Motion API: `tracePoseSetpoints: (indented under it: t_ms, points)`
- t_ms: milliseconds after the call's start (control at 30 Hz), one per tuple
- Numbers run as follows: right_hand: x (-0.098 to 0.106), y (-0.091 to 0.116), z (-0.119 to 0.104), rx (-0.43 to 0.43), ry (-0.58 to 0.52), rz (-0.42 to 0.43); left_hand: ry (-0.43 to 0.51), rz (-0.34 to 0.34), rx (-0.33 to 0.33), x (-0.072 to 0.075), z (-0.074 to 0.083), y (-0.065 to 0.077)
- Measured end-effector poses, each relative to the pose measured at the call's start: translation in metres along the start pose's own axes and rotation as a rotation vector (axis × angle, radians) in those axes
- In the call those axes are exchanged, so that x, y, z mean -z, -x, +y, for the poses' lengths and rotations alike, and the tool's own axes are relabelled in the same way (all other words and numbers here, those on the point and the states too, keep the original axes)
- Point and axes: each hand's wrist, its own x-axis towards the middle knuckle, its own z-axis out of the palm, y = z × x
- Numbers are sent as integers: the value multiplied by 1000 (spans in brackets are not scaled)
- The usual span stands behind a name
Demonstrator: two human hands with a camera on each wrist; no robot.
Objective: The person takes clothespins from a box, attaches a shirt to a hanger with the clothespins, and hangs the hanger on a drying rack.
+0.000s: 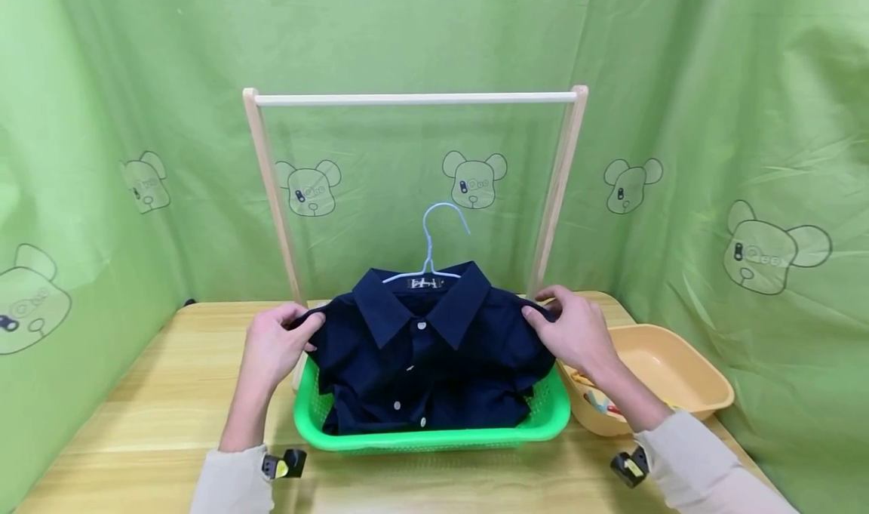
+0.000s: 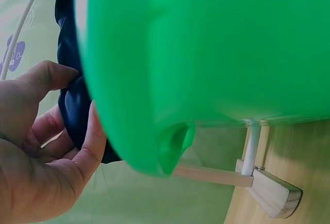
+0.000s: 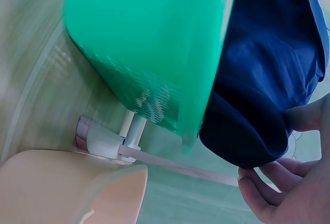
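A dark navy button-up shirt (image 1: pixel 434 355) with a collar and white buttons lies bunched in a green plastic basket (image 1: pixel 434 440). Inside its collar sits a light blue wire hanger (image 1: pixel 429 251), its hook standing up above the neck. My left hand (image 1: pixel 280 342) pinches the shirt's left-side shoulder between thumb and fingers; the left wrist view shows the dark cloth (image 2: pixel 75 105) in that grip. On the other side my right hand (image 1: pixel 575 328) pinches the opposite shoulder, with the sleeve (image 3: pixel 247 131) hanging by its fingers in the right wrist view.
Behind the basket stands a wooden rack with a white crossbar (image 1: pixel 414 100). An orange basin (image 1: pixel 679 363) holding several small coloured items is at the right, close to my right forearm. All of this is on a wooden table (image 1: pixel 136 423) enclosed by green curtains (image 1: pixel 421 38).
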Motion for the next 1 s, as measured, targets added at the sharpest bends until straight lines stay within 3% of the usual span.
tracePoseSetpoints:
  t_ms: [367, 733, 1000]
  points:
    - [8, -2, 0, -29, -48, 20, 7, 13, 9, 1, 3, 2]
    - [16, -7, 20, -2, -15, 95, 15, 17, 6, -1, 3, 2]
    - [19, -7, 37, -16, -3, 75, 19, 38, -18, -3, 0, 1]
